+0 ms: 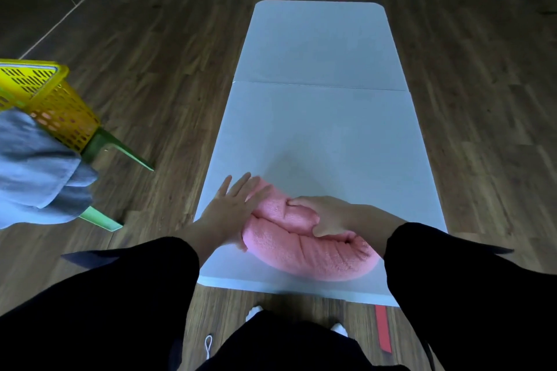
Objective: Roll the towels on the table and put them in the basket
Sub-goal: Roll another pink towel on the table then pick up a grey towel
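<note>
Head view: plush pink towel roll (304, 254)

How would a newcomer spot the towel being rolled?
Find the white table on the wooden floor. At its near end, under the left hand and right hand, lies the pink towel, partly rolled. The other towel is grey, off the table by the yellow basket.

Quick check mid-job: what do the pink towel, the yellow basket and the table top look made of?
Pink towel: soft terry cloth, matte; its fuzzy pile and wrinkles show. Yellow basket: likely rigid plastic, slightly glossy, with moulded slot holes. Table top: smooth pale surface, probably plastic, with a seam across.
</note>
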`<action>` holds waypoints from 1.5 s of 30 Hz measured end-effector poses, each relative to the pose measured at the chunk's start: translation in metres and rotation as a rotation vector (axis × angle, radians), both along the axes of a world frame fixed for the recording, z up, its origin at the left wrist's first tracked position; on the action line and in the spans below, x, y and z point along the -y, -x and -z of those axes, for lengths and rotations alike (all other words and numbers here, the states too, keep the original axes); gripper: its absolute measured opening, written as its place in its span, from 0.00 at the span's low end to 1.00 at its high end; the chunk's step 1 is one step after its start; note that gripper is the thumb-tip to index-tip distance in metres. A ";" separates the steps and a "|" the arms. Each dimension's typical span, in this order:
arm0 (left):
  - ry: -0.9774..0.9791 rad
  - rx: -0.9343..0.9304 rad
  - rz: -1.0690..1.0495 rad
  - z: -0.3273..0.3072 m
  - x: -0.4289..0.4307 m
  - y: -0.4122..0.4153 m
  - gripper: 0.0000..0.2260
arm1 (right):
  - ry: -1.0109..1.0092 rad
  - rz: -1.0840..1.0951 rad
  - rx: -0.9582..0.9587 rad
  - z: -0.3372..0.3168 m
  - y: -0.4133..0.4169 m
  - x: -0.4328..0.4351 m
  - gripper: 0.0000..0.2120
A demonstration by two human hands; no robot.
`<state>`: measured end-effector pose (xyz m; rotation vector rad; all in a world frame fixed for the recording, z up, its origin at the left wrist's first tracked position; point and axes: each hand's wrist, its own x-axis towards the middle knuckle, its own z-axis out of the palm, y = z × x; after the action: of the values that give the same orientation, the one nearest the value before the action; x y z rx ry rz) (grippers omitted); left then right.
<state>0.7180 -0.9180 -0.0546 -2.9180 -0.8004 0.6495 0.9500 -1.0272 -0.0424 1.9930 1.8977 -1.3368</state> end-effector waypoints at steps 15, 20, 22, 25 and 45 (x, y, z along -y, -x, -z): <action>-0.064 0.061 -0.396 0.010 0.043 -0.023 0.38 | -0.072 -0.010 0.447 -0.014 -0.045 0.034 0.60; 0.173 -0.116 -0.388 -0.006 0.037 -0.019 0.67 | -0.159 -0.118 0.607 -0.002 -0.036 0.034 0.66; 0.224 -0.138 -0.384 -0.012 0.036 -0.020 0.70 | -0.231 -0.146 0.645 0.002 -0.036 0.036 0.63; 0.224 -0.060 -0.354 -0.011 0.044 -0.022 0.69 | -0.292 -0.199 0.675 0.007 -0.037 0.036 0.63; -0.060 0.173 -0.500 -0.006 0.046 0.042 0.31 | -0.360 -0.262 0.524 -0.006 0.016 -0.015 0.56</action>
<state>0.6762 -0.9644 -0.0487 -2.7513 -1.5644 0.3823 0.9342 -1.0123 -0.0361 1.8858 2.1211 -0.3737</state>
